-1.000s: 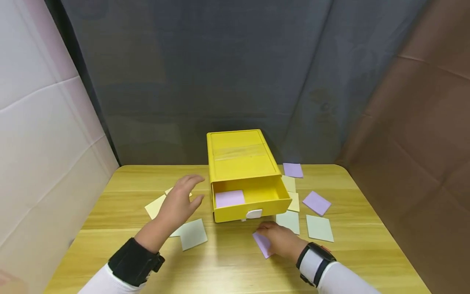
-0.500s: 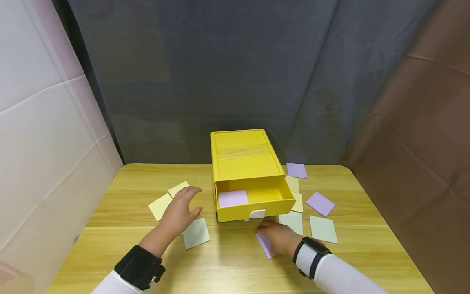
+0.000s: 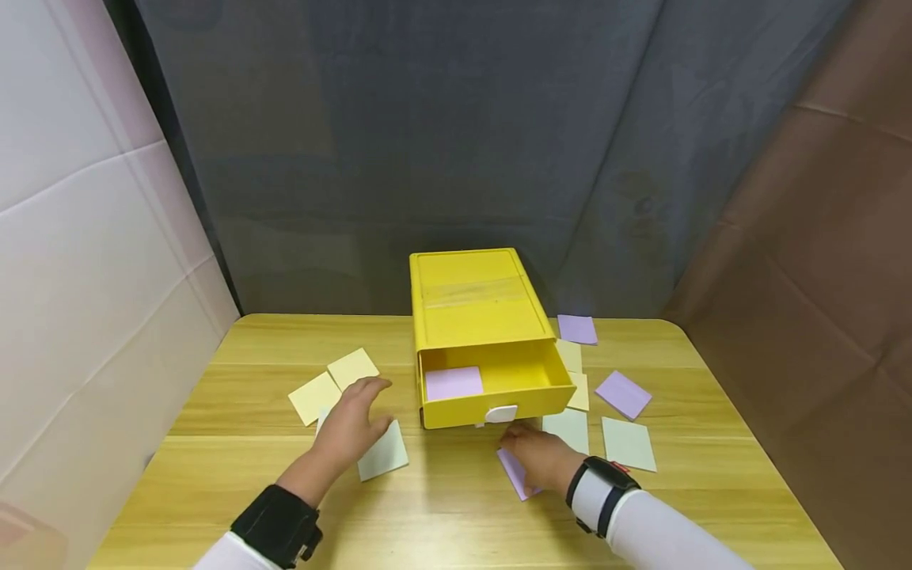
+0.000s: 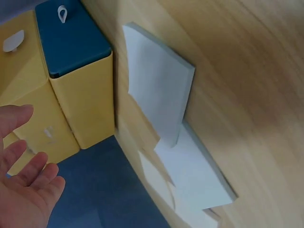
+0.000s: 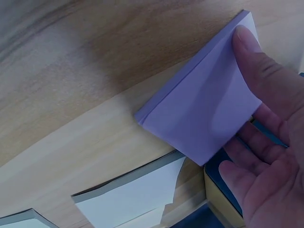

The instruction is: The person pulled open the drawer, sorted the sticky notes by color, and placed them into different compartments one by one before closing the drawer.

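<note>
Two hands down on the wooden table (image 3: pixel 214 507), well apart, w/ the yellow drawer box (image 3: pixel 479 305) between them at frame centre. My right hand (image 3: pixel 543 459), lower centre-right, is on the purple sticky-note pad (image 3: pixel 514 473): wrist cam shows thumb laid on the pad's top face and fingers curling under its far edge, so it's a pinch. Pad sits just below the open drawer (image 3: pixel 499 392) and its white pull tab (image 3: pixel 501 413); long axis runs diagonal, upper left to lower right. Drawer mouth is up-left of that hand, touching distance, and the right hand is the nearer one.

My left hand (image 3: pixel 351 423), lower centre-left, is flat w/ fingers spread and relaxed, over a pale green pad (image 3: pixel 385 453); can't tell if it touches. Two yellow pads (image 3: pixel 333 382) lie just up-left of it.

Another purple pad (image 3: pixel 453 382) is already inside the drawer, left side. More pads are scattered right of the box.
</note>
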